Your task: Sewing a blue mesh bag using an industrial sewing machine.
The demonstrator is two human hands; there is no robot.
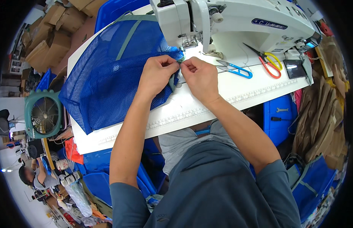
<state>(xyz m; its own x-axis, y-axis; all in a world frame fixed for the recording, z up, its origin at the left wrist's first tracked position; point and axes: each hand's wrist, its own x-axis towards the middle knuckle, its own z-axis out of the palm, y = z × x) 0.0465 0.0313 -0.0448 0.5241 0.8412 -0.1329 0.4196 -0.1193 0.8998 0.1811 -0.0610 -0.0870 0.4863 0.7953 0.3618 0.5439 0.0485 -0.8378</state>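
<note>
The blue mesh piece (112,78) is spread over the white table (87,142), from the upper left to the centre of the frame. Its bulk is located left of and partly beneath the left hand (155,74); its right edge, finished with grey-green trim (171,83), is located between the hands. This edge is pinched by the left thumb and forefinger. The right hand (202,79) is closed to a pinch at the same edge; whether fabric is gripped there cannot be told. Both hands are positioned just below the head of the sewing machine (237,22), top centre. Blue-handled snips (239,71) and red-and-yellow-handled scissors (271,65) are placed to the right.
</note>
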